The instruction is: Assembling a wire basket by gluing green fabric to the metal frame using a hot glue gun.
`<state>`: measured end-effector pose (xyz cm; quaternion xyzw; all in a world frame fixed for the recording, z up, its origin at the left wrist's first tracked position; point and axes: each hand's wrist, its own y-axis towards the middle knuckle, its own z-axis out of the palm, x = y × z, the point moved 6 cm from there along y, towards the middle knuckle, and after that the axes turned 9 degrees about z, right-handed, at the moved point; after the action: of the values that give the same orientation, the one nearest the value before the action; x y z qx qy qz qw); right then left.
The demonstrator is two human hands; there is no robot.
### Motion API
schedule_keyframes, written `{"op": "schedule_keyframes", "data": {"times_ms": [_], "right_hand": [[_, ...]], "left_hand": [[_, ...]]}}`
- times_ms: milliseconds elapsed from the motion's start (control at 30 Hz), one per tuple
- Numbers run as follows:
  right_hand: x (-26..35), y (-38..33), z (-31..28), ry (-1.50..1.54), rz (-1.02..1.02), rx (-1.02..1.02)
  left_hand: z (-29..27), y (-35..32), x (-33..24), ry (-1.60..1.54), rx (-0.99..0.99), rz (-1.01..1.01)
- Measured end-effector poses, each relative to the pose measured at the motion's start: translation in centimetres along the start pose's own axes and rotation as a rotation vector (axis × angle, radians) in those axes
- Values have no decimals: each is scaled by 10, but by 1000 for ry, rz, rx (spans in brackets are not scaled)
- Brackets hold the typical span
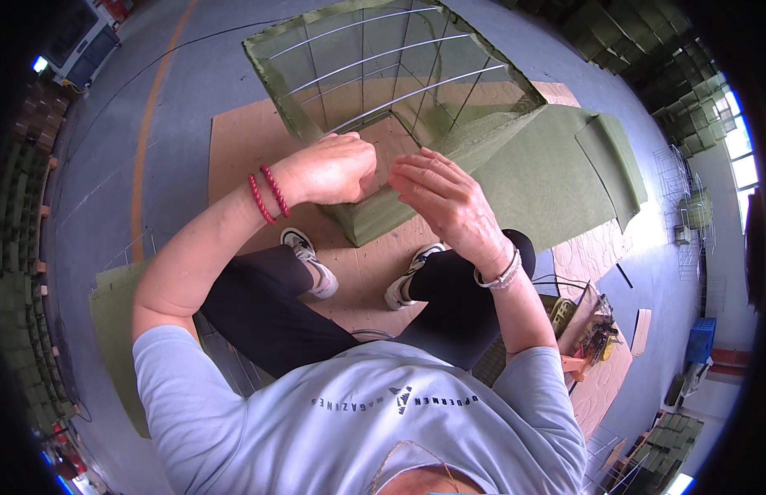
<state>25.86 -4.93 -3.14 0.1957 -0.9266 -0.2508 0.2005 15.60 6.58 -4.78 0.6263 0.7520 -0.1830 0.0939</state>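
A wire-framed box [388, 66] covered in green mesh fabric stands in front of me, with bare metal wires curving across its side. My left hand [341, 169] is closed in a fist at the box's near edge; whatever it grips is hidden. Just right of it, my right hand [442, 202] has its fingers bent and pressed together, the thumb out of sight beneath. Any thing held there is too small or hidden to name. Below both hands lies a folded green fabric edge [368, 224]. From the box a wide green fabric panel [556, 165] spreads to the right.
Flat cardboard [242, 165] lies under the box and my feet. At my right stands a small tool stand [593, 334] with cluttered parts. Another green sheet [110, 330] lies at left. Stacked green goods [24, 272] line the left side; a blue crate [701, 338] is far right.
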Motion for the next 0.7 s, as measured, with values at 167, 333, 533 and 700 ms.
{"op": "schedule_keyframes", "data": {"times_ms": [167,333,533,700], "right_hand": [[19,-1,15,-21,-49,-15],[39,1,28,2,-66,-74],[38,1,28,-20,-34,-119],[40,9,29,19,-37,-84]], "left_hand": [[2,10,5,-142,150,-33],[2,3,11,-138,92,10],[-63,-77,-20,205,-1097,99],[19,-106,-36,317,-920,257]]}}
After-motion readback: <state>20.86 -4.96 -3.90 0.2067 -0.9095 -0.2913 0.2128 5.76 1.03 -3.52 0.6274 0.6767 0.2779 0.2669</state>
